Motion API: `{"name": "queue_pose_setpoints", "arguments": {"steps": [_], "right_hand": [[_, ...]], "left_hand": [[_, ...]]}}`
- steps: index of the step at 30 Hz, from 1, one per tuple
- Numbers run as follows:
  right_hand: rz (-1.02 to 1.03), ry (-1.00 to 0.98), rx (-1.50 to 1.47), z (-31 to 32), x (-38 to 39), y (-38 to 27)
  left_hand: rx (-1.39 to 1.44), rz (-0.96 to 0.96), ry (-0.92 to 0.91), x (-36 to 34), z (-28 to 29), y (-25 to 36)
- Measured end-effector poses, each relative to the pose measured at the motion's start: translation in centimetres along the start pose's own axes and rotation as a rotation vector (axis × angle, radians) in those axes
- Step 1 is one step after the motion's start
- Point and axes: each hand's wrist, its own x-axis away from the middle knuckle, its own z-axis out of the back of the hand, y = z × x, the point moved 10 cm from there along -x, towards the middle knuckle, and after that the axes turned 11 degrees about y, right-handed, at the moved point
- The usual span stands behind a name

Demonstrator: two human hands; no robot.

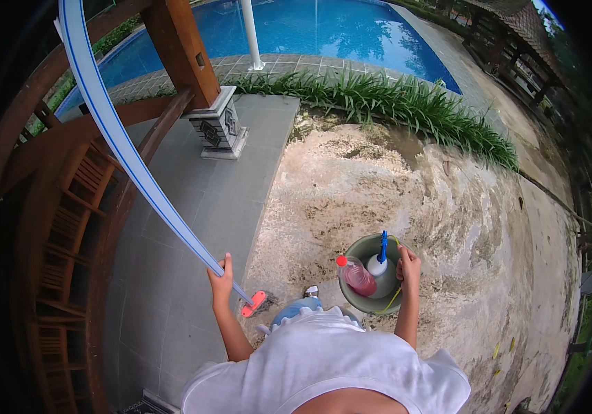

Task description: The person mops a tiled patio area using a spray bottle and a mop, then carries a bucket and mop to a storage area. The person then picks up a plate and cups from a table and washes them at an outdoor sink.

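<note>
My left hand is closed on a long white pole with blue stripes, which runs up past the upper left. A red brush head shows at the pole's lower end. My right hand is closed on the yellow handle of a greenish-grey bucket. The bucket holds a clear bottle of pink liquid with a red cap, lying tilted, and a white spray bottle with a blue trigger top.
Grey tiled deck on the left borders weathered concrete. Wooden railing and a post on a stone base stand left. Strap-leaved plants edge a blue pool. A roofed wooden structure stands upper right.
</note>
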Motion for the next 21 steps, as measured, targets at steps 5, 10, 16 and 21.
{"name": "queue_pose_setpoints", "arguments": {"steps": [5, 10, 16, 21], "right_hand": [[0.022, 0.018, -0.016, -8.9, -10.9, -8.4], [0.027, -0.029, -0.002, -19.9, -23.8, -14.8], [-0.015, -0.126, 0.023, -34.8, -37.6, -20.5], [0.032, -0.174, 0.088, -45.9, -46.0, -26.9]], "left_hand": [[-0.020, 0.045, -0.106, -10.7, -13.2, 3.3], [0.036, 0.066, -0.144, -22.6, -23.7, 6.1], [0.099, 0.125, 0.016, -34.9, -32.6, 9.6], [0.147, 0.154, 0.110, -45.3, -38.8, 13.9]]}}
